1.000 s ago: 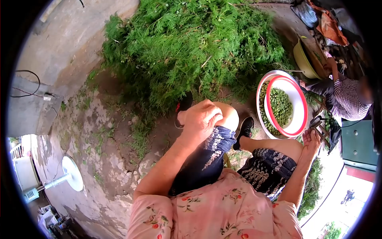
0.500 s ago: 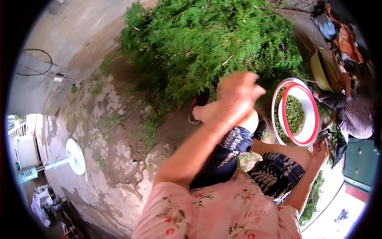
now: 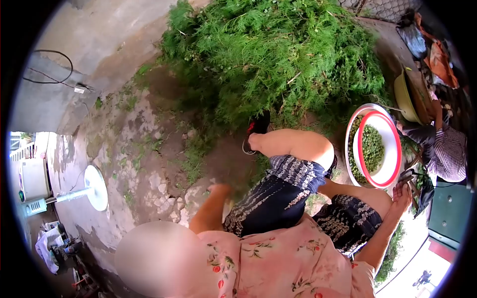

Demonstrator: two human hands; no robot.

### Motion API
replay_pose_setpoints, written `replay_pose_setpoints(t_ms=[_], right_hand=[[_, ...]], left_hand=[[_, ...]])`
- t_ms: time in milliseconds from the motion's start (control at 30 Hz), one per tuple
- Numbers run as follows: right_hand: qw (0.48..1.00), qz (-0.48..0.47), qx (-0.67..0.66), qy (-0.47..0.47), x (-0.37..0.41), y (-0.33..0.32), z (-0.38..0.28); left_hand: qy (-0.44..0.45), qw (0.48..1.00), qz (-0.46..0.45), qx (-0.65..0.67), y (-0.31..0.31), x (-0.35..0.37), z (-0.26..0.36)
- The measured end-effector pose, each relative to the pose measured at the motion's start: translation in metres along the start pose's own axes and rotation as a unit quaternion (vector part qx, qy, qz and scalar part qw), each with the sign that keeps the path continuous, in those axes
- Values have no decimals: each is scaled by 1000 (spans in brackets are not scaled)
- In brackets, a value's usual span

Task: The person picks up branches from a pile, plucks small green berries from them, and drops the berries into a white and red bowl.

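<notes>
My left hand (image 3: 219, 189) is low beside my left thigh, over the cracked ground. It is smeared by motion and partly hidden, so its fingers and anything in them cannot be made out. By my right knee, my right hand (image 3: 401, 196) is turned palm up with its fingers loosely apart, and I see nothing held in it. Just ahead of that hand stands a red-rimmed white basin (image 3: 393, 158) with small green pods or berries (image 3: 370, 149) in it. It sits inside a larger pale basin (image 3: 349, 133) holding more of them. A big heap of feathery green branches (image 3: 283, 59) lies in front of my legs.
Another person in a checked shirt (image 3: 449, 151) sits at the right, near a yellow-green basin (image 3: 406, 97). A white fan (image 3: 96, 188) stands at the left on cracked concrete. A dark green cabinet-like box (image 3: 449, 211) is at the far right.
My left hand has swung from above my left knee back and down to the left, beside my thigh. My right hand has stayed by the right knee. The view has shifted slightly.
</notes>
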State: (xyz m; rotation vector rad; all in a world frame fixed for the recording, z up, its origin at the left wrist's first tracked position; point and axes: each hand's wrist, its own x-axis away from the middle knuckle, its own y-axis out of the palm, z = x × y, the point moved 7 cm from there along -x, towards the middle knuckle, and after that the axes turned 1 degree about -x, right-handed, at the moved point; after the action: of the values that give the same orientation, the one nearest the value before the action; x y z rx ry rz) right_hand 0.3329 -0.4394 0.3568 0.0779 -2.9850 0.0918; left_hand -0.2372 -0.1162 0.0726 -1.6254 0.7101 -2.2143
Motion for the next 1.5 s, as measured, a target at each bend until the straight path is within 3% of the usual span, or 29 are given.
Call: replay_pose_setpoints(t_ms=[33,100,167,200,233,267,300,367,433,500,567,633,700,733,833,900,933,1067,1133,1367,1467,1500], right_hand=[[1000,-6,5,-3,0,-1,0],[1000,-20,15,-8,1,2,-1],[1000,0,12,-9,5,9,-6],[1000,8,21,-9,10,14,-8],[1000,20,13,-3,-5,5,2],[1000,22,18,6,-6,7,1],[999,30,29,4,4,15,-7],[999,4,22,-33,21,29,-17],[999,-7,35,-38,34,30,-23],[999,-16,15,-48,33,29,-21],[999,10,-7,-51,40,25,-23],[999,1,-26,-48,31,11,-16],[999,17,-34,-33,32,4,-14],[999,15,-40,-30,32,1,-12],[998,10,-61,-19,29,-12,-8],[997,6,-79,-11,26,-17,-3],[997,7,-71,-15,30,-14,-7],[995,16,-94,-14,31,-12,-6],[994,20,-106,-16,33,-11,-7],[989,-4,-141,-33,36,-8,-8],[989,-16,-145,-36,36,-4,-10],[990,-1,-135,-33,38,-2,-13]], left_hand=[[-39,995,2,-92,24,6,-37],[-13,997,38,-62,-9,11,-22],[106,976,189,-21,-22,-47,-7],[92,968,229,37,-89,-17,47],[179,892,373,182,-130,-7,81],[261,817,388,338,-168,16,118],[300,795,407,335,-196,39,155],[408,727,254,490,-210,71,212],[399,768,182,468,-181,70,220],[316,819,232,419,-166,46,189],[207,932,186,233,-159,23,156],[280,928,241,-54,-151,-3,126],[262,899,350,1,-176,9,107],[266,892,351,98,-194,21,112],[282,821,292,402,-245,87,161],[365,753,235,494,-259,111,190],[358,766,215,489,-253,103,191],[218,825,-17,521,-193,32,151],[193,826,-32,529,-188,26,127],[177,781,268,536,-278,72,-10],[155,741,420,499,-290,138,-10],[162,772,435,434,-286,160,3]])
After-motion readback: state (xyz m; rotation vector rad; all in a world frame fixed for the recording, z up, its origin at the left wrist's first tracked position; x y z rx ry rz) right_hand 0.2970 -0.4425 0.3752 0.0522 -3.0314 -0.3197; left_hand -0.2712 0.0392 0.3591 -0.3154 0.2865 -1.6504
